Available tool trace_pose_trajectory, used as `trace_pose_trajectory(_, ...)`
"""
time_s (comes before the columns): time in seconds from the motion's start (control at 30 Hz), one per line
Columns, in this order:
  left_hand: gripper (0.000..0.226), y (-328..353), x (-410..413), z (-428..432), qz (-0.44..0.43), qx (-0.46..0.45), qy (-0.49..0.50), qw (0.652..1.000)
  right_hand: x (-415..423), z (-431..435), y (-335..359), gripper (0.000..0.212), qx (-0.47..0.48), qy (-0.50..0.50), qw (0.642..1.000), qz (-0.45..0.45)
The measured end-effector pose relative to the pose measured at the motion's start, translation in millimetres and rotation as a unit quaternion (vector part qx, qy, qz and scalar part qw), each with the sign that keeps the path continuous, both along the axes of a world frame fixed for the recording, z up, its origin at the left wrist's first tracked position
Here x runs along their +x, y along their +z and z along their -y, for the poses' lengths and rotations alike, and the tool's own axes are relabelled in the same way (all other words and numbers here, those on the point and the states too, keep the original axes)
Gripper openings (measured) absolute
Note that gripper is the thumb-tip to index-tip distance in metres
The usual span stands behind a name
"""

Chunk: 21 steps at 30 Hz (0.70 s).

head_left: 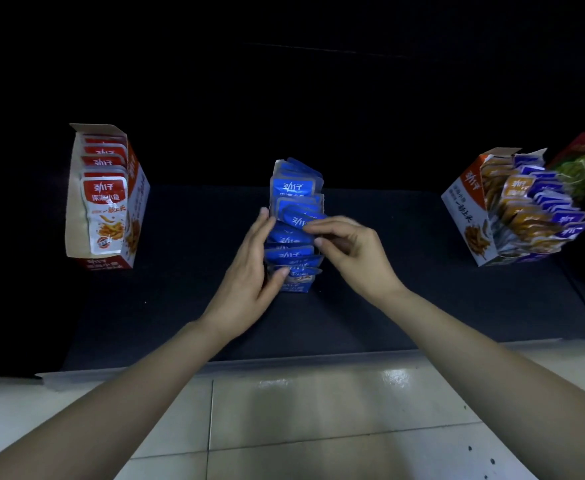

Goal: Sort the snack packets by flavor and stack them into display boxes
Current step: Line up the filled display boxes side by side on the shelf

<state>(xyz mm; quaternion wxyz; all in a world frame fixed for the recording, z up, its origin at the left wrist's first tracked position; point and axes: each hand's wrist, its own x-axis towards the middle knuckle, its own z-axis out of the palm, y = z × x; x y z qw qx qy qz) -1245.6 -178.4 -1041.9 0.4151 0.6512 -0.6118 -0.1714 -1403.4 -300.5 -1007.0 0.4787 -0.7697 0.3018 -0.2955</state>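
- Tiled floor [318,417] lies nearest, and both bare forearms reach over it to the dark bench [180,278].
- The left hand [253,268] lies with straight fingers against the left side of the row of blue packets [293,187]. Its grip is loose and steadying, with nothing pinched.
- The right hand [350,251] has its grip closed on 1 blue packet [301,220], pinched at the top of the row. The packet seems to be going in, though motion blur hides the detail.
- The middle box [275,166] looks nearly full of blue, so that flavor seems close to done.
- The left box [74,202], well apart, holds only red packets [104,209] in a neat upright row. That one looks finished.
- The right box [464,202] holds orange packets [516,188] beside purple packets [561,216], 2 flavors mixed, so most of the remaining sorting appears to be there.
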Motion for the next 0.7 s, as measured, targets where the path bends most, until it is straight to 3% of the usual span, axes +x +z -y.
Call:
trace_pose_trajectory(0.1,0.083,0,-1,3,-0.050,0.035,0.007,0.998,-3,-1,-6,0.034,-0.053,-0.066,0.996,-0.006)
trace_pose_trajectory(0.2,0.083,1,-6,6,-0.106,0.047,-0.003,0.993,4,-16,-10,0.061,0.116,-0.022,0.993,-0.025)
trace_pose_trajectory(0.27,0.082,3,-10,6,-0.127,0.051,-0.013,0.990,10,-25,-12,0.069,0.167,0.030,0.985,-0.020)
trace_pose_trajectory(0.47,0.085,2,-9,4,-0.115,0.042,-0.012,0.992,12,-22,-11,0.053,0.144,0.059,0.988,-0.020)
trace_pose_trajectory(0.7,0.089,3,-18,8,-0.131,0.039,-0.011,0.991,10,-21,-17,0.071,0.125,0.047,0.991,-0.027)
